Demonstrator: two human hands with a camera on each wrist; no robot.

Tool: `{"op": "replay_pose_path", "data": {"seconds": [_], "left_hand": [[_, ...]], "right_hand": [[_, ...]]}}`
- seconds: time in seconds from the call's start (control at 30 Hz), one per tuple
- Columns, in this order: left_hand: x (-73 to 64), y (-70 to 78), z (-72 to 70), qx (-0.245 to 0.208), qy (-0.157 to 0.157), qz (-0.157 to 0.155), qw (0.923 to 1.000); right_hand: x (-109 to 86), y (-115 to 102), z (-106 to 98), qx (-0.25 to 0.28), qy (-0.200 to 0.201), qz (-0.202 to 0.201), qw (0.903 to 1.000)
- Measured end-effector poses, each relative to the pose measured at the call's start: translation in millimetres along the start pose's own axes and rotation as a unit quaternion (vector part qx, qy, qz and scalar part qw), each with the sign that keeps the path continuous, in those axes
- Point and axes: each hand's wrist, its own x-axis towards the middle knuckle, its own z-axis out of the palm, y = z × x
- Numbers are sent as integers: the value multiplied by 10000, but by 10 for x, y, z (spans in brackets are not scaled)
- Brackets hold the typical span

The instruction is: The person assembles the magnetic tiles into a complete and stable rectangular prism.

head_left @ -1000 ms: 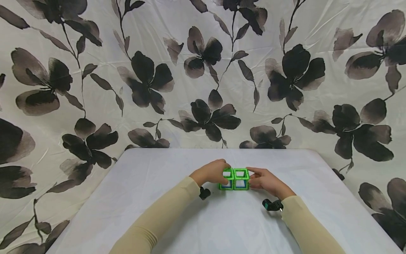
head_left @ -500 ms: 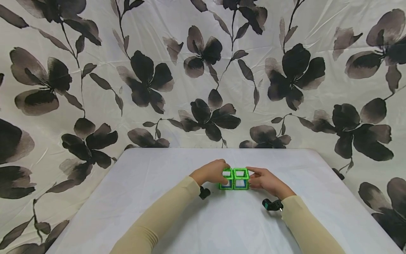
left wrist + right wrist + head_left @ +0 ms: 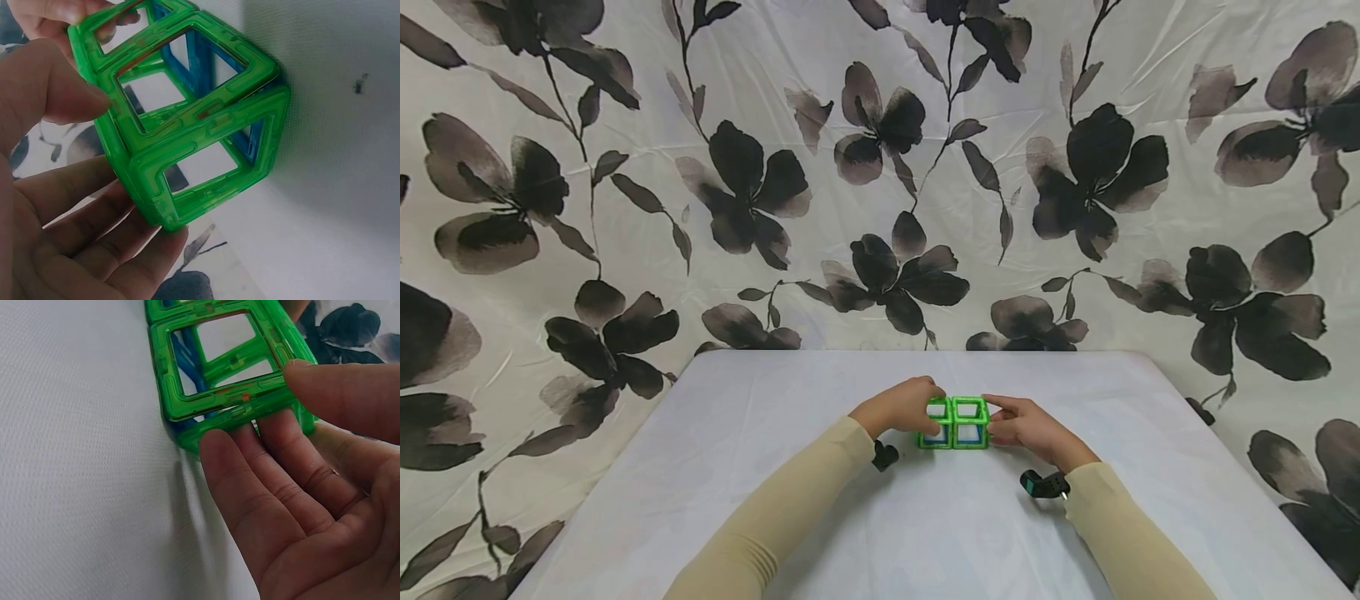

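Two cube-like boxes of green magnetic tiles [image 3: 953, 425], with blue tiles inside their frames, stand side by side on the white table. My left hand [image 3: 898, 407] grips the left box, its thumb on the near top edge and fingers at its outer side in the left wrist view. At the right box, my right hand [image 3: 1033, 429] holds the side. The right wrist view shows the thumb [image 3: 337, 394] on a top edge and several fingers against the green side tile [image 3: 234, 419]. The tiles' far sides are partly hidden.
White cloth covers the table [image 3: 850, 533], which ends at a straight back edge. Behind it hangs a floral curtain [image 3: 805, 50]. Small black cameras sit at the left wrist [image 3: 884, 456] and right wrist [image 3: 1043, 484], low over the cloth.
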Motion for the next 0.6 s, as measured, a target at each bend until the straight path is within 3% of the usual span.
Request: {"op": "replay_pose_path", "data": {"seconds": [0.6], "left_hand": [[-7,-35,30,-144,60,-44,9999]], "right_hand": [[-11,-42,4,-234,-141,-230,9994]]}}
